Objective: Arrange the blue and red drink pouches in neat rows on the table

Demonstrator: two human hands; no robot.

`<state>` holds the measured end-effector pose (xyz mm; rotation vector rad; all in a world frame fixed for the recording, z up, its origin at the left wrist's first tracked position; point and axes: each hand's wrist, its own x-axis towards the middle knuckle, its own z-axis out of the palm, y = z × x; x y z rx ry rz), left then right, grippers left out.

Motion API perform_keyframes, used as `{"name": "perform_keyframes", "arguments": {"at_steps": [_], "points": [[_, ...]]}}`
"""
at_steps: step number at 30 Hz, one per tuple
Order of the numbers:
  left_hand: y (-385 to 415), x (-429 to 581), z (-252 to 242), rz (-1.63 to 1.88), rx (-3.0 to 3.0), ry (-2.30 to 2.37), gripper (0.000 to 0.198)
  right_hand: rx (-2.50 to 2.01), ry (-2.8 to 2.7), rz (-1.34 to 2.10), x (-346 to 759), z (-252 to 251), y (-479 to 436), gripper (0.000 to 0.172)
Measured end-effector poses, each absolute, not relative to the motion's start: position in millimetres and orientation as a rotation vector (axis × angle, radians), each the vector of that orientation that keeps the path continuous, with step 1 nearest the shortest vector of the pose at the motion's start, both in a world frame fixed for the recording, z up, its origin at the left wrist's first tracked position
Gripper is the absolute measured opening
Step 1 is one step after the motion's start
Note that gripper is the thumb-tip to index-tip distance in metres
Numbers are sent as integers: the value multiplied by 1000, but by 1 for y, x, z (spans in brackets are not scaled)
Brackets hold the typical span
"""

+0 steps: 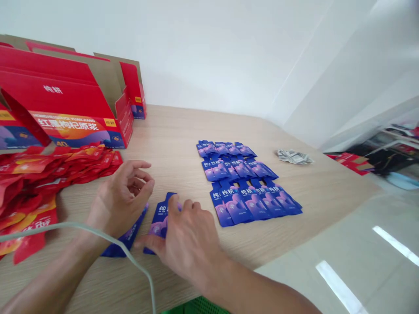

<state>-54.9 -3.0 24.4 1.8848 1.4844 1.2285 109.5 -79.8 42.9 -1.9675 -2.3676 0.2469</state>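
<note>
A pale, wood-grained table (163, 135) runs back to a plain white wall (209, 56), its right edge slanting away above a light, glossy floor (360, 231) marked by two bright white strips. At the far left stand open red cartons (72, 104), and before them red pouches (83, 163) lie heaped on the wood. Right of the middle, blue pouches (242, 170) lie flat in three overlapping rows, with crumpled paper (293, 156) just beyond them near the table's right side. At the near edge, the left hand (119, 196) is half curled, a narrow gap between thumb and fingers, above one blue pouch (133, 230). Beside it, the right hand (193, 237) spreads thumb and fingers wide over a second blue pouch (158, 227) lying on the table; whether it grips that pouch cannot be told from this angle. A pale cable (70, 224) crosses the foreground over the left wrist, and a green basket (201, 306) shows below the table edge.
</note>
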Motion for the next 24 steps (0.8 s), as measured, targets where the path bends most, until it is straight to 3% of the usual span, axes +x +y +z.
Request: {"name": "perform_keyframes", "arguments": {"at_steps": [3, 6, 11, 15, 24], "points": [[0, -57, 19, 1248, 1881, 1497, 41, -1958, -2404, 246, 90, 29, -77, 99], [1, -58, 18, 1277, 1840, 1465, 42, -1869, -2473, 189, 95, 24, -75, 77], [-4, -51, 21, 1331, 1814, 1430, 47, -1779, -2520, 153, 107, 26, -78, 74], [-6, -47, 21, 1351, 1811, 1438, 47, -1718, -2484, 120, 111, 26, -77, 44], [10, -70, 17, 1457, 1810, 1511, 49, -1675, -2282, 75, 145, 42, -92, 25]]}}
